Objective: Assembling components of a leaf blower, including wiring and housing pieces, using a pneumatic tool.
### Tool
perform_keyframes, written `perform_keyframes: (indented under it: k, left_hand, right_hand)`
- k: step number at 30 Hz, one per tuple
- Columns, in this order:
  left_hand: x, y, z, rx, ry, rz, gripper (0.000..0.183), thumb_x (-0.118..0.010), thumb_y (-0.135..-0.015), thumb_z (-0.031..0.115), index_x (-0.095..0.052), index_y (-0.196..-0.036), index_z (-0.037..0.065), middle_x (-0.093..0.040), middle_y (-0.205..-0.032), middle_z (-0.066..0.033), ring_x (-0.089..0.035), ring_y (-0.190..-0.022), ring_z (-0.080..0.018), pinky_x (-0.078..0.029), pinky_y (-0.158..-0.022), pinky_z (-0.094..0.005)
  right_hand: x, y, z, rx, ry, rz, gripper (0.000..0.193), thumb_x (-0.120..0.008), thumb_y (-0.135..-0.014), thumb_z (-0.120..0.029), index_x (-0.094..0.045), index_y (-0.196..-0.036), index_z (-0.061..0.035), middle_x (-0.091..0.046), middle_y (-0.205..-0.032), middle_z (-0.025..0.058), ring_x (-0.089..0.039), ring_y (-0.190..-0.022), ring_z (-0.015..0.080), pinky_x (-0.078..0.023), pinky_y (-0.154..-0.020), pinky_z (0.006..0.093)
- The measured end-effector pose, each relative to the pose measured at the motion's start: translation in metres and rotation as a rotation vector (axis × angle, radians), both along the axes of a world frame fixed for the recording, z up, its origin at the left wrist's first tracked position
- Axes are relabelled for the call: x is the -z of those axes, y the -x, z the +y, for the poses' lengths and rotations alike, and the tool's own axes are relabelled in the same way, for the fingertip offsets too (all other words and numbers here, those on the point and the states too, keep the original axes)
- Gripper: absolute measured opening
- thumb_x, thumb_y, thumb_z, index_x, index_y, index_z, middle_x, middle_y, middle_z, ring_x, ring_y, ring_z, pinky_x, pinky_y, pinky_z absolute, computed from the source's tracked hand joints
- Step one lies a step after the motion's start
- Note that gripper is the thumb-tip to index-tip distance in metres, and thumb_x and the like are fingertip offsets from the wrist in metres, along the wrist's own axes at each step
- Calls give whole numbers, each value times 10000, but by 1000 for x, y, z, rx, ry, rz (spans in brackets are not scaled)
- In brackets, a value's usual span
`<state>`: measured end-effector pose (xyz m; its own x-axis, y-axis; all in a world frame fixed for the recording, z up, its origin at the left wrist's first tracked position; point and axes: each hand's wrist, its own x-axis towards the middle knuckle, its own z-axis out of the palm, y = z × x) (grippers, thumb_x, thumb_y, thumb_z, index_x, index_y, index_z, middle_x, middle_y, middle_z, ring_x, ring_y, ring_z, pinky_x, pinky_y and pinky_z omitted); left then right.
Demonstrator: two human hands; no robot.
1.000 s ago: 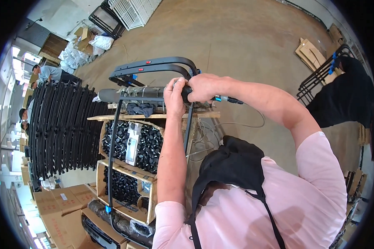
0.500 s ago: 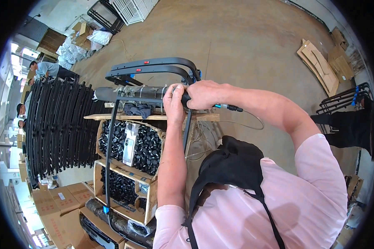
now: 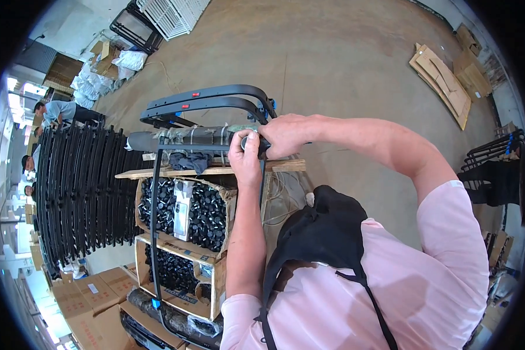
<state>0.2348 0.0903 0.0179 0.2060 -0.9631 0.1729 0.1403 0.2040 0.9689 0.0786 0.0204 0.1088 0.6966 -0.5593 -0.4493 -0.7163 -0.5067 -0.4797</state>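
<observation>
My left hand point(image 3: 246, 158) is closed, thumb bent over the fingers, on a small round dark piece at the corner of a black tubular metal frame point(image 3: 153, 216). Right against it, my right hand point(image 3: 287, 135) is closed around a black hand tool, mostly hidden by the fingers. Both hands are at the right end of a padded roller bar point(image 3: 195, 135) wrapped in worn plastic. Beyond the bar lie curved black frame rails point(image 3: 210, 93) with small red marks. A dark cloth point(image 3: 191, 162) rests on the wooden board point(image 3: 277, 167) below.
Under the board, wooden boxes hold black knobs point(image 3: 210, 213) with metal studs; a phone point(image 3: 181, 217) lies on them. Black frames point(image 3: 87, 186) stand stacked at left, people behind. Cartons point(image 3: 93, 291) stand lower left. Flattened cardboard point(image 3: 443, 81) lies at right. A loose hose point(image 3: 286, 198) hangs nearby.
My hands remain together at the frame corner. The tool's rear end and hose, visible beside my right hand earlier, are now mostly hidden. The view has shifted slightly.
</observation>
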Motion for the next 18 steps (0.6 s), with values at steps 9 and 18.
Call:
perform_keyframes:
  k: [9, 18]
  left_hand:
    - [-3, 2, -4, 22, 17, 56, 142, -664, -1026, 185, -686, -1047, 45, -636, -955, 22, -525, -874, -73, -449, -785, -263]
    - [7, -12, 7, 61, -68, 141, 200, -626, -1021, 228, -622, -1072, 34, -621, -968, -31, -582, -898, -141, -489, -809, -321]
  right_hand:
    - [7, 3, 2, 56, 65, 4, 311, -642, -829, -307, -721, -757, -16, -667, -595, 144, -702, -605, 304, -559, -621, 430]
    - [24, -20, 17, 18, 33, -119, 232, -691, -731, -174, -771, -854, 6, -755, -923, 238, -734, -904, 387, -557, -806, 493]
